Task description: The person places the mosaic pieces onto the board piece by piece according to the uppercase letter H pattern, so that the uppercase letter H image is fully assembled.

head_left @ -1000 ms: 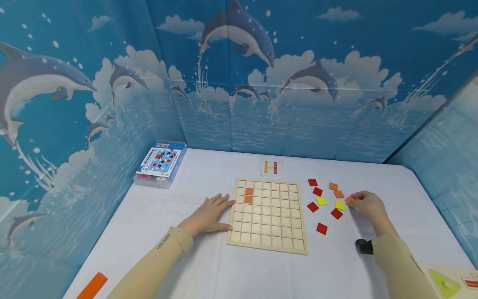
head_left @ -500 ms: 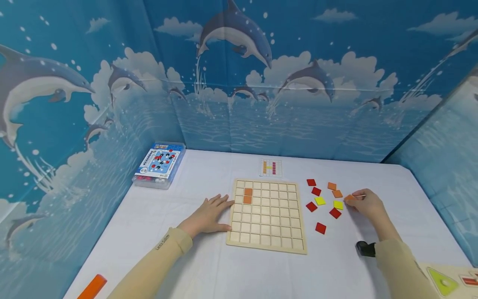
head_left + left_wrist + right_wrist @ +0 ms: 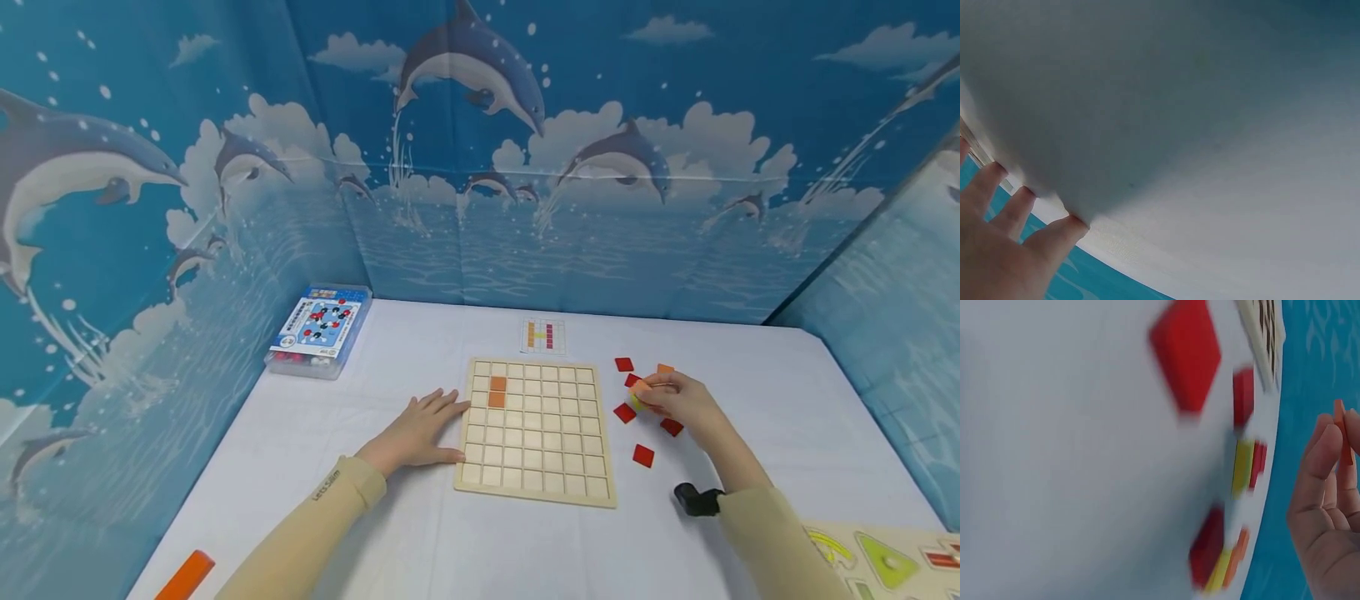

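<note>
- From the head, we look forward and down over the whole board (image 3: 534, 433).
- At the left wrist, we look closely past the left hand (image 3: 1000, 256).
- At the right wrist, we see nearby red tiles (image 3: 1188, 356), shared with the head view.

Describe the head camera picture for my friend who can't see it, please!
A person's right hand pinches an orange tile above loose red and yellow tiles, while the left hand rests against the left edge of a grid board holding two orange tiles. A card lies behind the board, in front of a blue dolphin curtain.
</note>
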`<state>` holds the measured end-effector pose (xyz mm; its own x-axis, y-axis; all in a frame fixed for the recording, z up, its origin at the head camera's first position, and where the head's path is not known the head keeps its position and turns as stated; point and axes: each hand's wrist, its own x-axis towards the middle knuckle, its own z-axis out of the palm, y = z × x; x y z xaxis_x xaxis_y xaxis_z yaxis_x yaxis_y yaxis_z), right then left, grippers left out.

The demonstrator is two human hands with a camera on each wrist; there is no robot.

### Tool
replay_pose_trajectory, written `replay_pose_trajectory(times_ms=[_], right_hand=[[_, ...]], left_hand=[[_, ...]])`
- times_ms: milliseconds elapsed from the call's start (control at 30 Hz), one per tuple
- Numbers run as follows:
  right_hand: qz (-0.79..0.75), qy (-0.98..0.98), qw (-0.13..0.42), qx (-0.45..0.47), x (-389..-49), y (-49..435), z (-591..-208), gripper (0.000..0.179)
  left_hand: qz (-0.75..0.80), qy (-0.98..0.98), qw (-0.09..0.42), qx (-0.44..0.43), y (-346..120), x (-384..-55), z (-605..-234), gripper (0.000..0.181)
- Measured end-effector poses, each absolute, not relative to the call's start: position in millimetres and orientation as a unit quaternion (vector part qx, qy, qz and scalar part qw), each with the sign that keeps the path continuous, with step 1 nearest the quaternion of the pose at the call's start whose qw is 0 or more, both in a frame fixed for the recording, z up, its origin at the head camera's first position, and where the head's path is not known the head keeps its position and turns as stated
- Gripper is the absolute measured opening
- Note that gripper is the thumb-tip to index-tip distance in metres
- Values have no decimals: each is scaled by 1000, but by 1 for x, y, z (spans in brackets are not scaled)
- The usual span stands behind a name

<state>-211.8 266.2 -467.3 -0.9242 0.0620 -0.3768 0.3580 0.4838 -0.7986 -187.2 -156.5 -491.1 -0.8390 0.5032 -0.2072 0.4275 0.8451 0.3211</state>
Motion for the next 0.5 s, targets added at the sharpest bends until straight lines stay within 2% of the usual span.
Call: replay_pose_trajectory(times_ms=[500], right_hand=[[-524,832,179,17,-214,138,-471,34]], left_hand=[[142,949,142,242,-156,-188,-492,85]])
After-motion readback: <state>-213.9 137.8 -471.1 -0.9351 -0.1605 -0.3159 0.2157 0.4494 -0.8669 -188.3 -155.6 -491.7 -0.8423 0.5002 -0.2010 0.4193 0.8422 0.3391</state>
